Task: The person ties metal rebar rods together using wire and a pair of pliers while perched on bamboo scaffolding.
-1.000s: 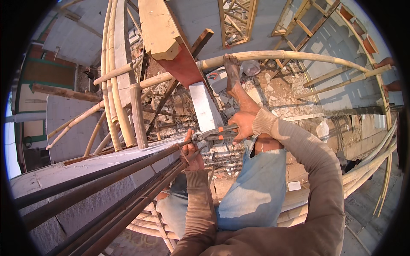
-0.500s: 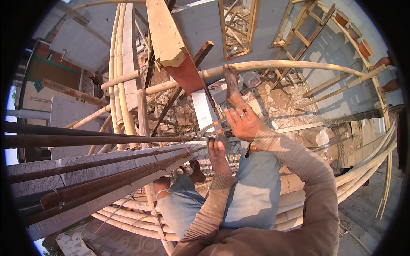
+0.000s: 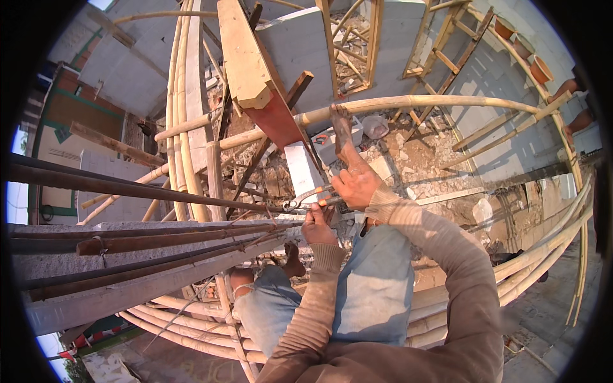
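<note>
My right hand [image 3: 357, 184] is closed around the orange handles of a pair of pincers [image 3: 308, 196]. Their metal head lies at the right end of a long steel bar [image 3: 159, 190], just beyond the top edge of a white block [image 3: 301, 167] in the picture. Directly below the head, my left hand [image 3: 320, 227] has its thumb and fingers pinched together; whatever is between them is too small to make out. Several more rusty bars [image 3: 166, 235] run in from the left, with thin tie wire [image 3: 271, 223] around them near my left hand.
A pale block wall [image 3: 134, 258] runs under the bars. Bamboo poles [image 3: 434, 101] cross in front of me and others [image 3: 191, 325] lie below. A wooden beam [image 3: 246, 54] slants down from the top. Rubble [image 3: 408, 153] covers the ground beyond. Another person's arm [image 3: 578, 121] shows at the far right.
The pincers and my right hand have shifted slightly left and turned. My left fingers, raised beside the jaws before, are now pinched just below them. The whole view has tilted a little.
</note>
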### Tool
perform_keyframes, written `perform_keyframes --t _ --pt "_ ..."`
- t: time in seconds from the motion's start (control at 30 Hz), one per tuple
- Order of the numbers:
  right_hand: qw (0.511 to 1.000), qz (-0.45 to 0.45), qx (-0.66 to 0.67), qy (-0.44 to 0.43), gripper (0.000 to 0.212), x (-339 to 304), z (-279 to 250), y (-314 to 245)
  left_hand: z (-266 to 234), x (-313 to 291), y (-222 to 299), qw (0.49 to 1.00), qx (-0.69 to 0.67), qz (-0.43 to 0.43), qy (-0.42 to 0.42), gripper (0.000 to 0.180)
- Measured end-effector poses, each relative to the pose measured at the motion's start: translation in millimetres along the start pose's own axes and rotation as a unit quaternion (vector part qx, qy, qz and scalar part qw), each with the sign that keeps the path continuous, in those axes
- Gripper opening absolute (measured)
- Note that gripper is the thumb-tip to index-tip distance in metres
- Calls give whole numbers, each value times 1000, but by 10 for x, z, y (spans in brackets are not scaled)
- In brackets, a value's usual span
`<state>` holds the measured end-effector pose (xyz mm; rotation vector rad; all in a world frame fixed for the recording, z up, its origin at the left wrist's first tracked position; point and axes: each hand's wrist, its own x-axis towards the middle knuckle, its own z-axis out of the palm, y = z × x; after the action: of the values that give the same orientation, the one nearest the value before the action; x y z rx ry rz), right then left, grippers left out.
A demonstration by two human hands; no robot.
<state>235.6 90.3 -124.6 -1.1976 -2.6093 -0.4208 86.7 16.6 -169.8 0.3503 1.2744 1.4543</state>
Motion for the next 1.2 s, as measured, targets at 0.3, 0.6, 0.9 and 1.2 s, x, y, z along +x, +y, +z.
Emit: perform_keyframes --t 0.3,0.6,0.9,1.2 --pt "946 271 -164 -73 30 -722 -390 395 -11 -244 408 984 120 11 -131 37" --pt "657 740 101 -106 43 -2854 -1349 -1307 -416 -1113 825 835 402 170 -335 31" --pt "580 806 90 -70 65 -3386 -1387 -3014 -828 -1215 772 918 287 48 -270 30" --pt "649 727 11 -224 67 -3206 -1539 -2753 -972 -1232 1044 954 147 8 -261 29"
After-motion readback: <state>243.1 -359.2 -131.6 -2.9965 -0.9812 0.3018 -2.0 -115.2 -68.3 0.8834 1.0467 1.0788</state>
